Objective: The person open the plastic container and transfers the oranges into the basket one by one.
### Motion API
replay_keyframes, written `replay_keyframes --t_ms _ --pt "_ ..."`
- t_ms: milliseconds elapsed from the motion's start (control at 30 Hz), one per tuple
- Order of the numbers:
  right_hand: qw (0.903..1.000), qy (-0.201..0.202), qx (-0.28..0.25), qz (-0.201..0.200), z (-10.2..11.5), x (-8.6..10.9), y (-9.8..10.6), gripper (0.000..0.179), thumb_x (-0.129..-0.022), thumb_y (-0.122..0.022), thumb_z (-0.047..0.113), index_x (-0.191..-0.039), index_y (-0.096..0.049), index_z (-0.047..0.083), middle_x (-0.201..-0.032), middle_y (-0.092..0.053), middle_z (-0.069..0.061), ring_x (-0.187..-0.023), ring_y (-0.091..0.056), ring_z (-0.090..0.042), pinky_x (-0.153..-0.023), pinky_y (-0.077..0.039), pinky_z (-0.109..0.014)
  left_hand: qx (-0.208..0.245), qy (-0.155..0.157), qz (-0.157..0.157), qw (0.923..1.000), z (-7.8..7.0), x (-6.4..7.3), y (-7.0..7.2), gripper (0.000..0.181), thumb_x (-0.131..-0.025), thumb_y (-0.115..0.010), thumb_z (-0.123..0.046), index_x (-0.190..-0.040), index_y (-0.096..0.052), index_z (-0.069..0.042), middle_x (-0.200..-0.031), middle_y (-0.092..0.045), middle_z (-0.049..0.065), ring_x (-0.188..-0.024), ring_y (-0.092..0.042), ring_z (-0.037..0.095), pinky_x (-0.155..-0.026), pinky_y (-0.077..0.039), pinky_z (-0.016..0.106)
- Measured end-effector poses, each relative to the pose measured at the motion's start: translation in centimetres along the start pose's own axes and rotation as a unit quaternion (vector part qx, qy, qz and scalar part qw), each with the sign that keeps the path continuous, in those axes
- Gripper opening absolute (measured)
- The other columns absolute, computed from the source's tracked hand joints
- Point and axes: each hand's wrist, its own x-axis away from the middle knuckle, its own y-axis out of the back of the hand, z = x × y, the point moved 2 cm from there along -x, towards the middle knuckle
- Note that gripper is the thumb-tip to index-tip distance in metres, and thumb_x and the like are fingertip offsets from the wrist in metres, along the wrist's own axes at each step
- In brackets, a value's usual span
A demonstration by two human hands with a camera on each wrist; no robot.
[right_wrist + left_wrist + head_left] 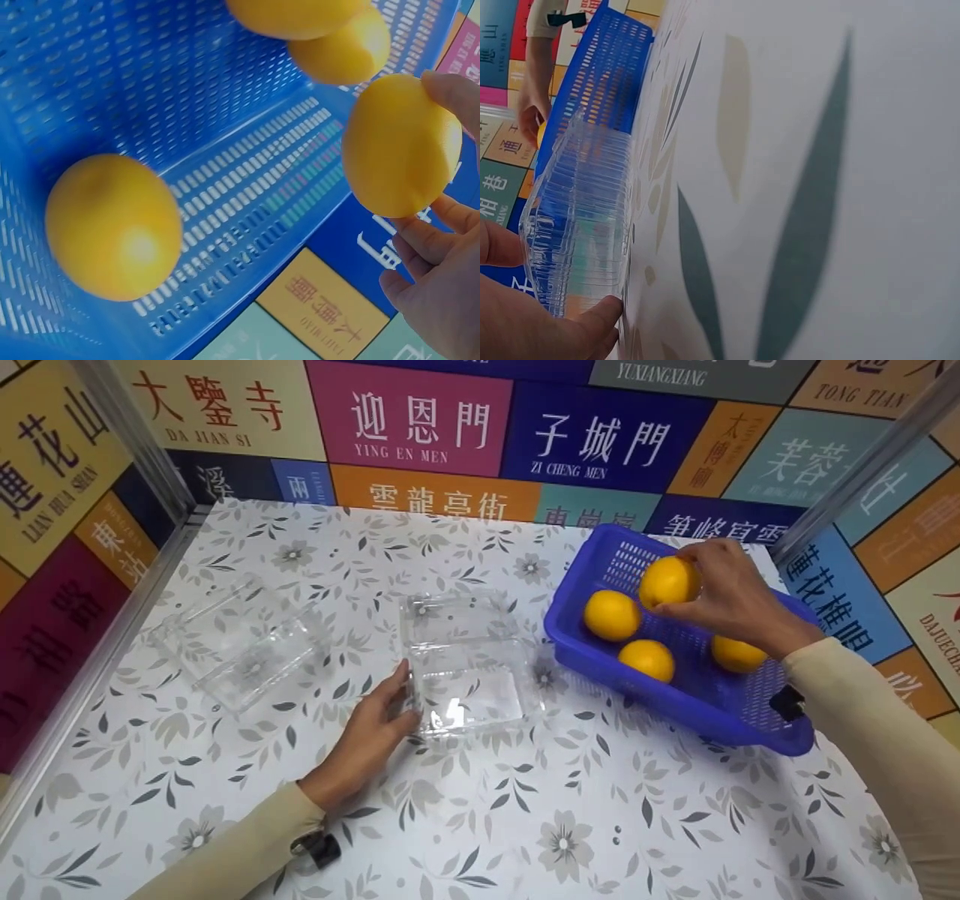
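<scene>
My right hand (724,589) pinches a yellow lemon (670,581) between thumb and fingers, over the far side of a blue-purple plastic basket (600,667). In the right wrist view, the held lemon (401,146) is at the fingertips, and another lemon (114,227) lies in the basket. Three lemons in all rest inside the basket in the head view. My left hand (367,735) touches the left side of a clear plastic clamshell box (469,690), its fingers fairly straight. In the left wrist view, fingertips (604,311) lie against the box's lower edge.
A second clear plastic box (240,645) lies to the left on the flower-patterned white tabletop (480,817). Colourful printed panels (420,420) with lettering stand behind the table and at both sides.
</scene>
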Motion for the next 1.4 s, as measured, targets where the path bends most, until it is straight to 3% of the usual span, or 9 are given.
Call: replay_keyframes --t_ms 500,800,1167,1400 --pt "0.9991 -0.013 0.021 0.034 -2.6 -0.5 -1.0 0.092 -0.09 -0.09 0.052 -0.152 -0.053 -0.006 -0.148 -0.051 -0.029 -0.141 -0.035 -0.051 -0.115 -0.037 -0.077 -0.002 -0.001 0.0 1.0 0.0 0.0 0.0 0.083 -0.102 -0.06 0.0 -0.174 -0.019 -0.003 -0.178 -0.03 0.02 -0.161 -0.037 0.037 -0.132 -0.031 0.046" --pt "0.998 -0.029 0.02 0.053 -3.4 -0.6 -2.0 0.092 -0.09 -0.088 0.054 -0.153 -0.052 -0.003 -0.148 -0.05 -0.028 -0.135 -0.039 -0.05 -0.113 -0.037 -0.078 0.019 0.008 0.001 0.9998 0.0 0.1 -0.1 0.085 -0.102 -0.06 0.002 -0.175 -0.018 -0.005 -0.177 -0.033 0.019 -0.16 -0.039 0.036 -0.13 -0.035 0.047" --pt "0.9976 -0.006 0.02 0.067 -4.3 -0.7 -2.9 0.086 -0.092 -0.088 0.051 -0.15 -0.056 -0.003 -0.143 -0.056 -0.026 -0.134 -0.04 -0.048 -0.113 -0.039 -0.074 0.035 0.022 0.002 0.9991 -0.1 0.3 -0.1 0.088 -0.102 -0.061 0.003 -0.176 -0.016 -0.009 -0.178 -0.031 0.016 -0.161 -0.039 0.034 -0.129 -0.037 0.044" --pt "0.9952 -0.023 0.016 0.094 -4.7 -0.5 -3.6 0.091 -0.092 -0.088 0.05 -0.155 -0.05 -0.003 -0.148 -0.05 -0.028 -0.137 -0.038 -0.05 -0.115 -0.037 -0.075 0.043 0.025 0.002 0.9988 -0.1 0.2 -0.1 0.088 -0.101 -0.06 0.004 -0.176 -0.016 -0.009 -0.178 -0.032 0.016 -0.16 -0.039 0.035 -0.128 -0.039 0.044"
